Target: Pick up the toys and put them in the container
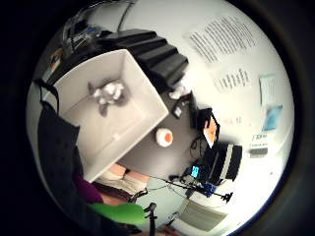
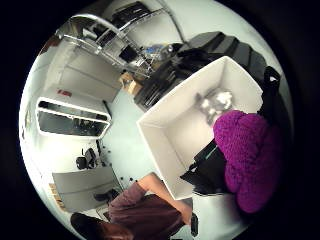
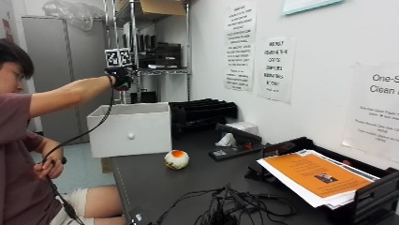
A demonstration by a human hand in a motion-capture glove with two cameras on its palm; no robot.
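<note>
The gloved right hand (image 3: 120, 78) is holding a purple knitted toy (image 2: 250, 160), fingers curled around it, directly above the white container (image 3: 131, 130), where a grey plush toy (image 1: 108, 93) is lying.

Wall sheet (image 3: 378, 105): "One-S…", "Clean…" legible.

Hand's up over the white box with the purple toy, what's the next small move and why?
Probably open the fingers and let the purple toy drop: the right hand holds it above the white container, where a grey toy already lies. The orange and white ball is still on the table.
</note>
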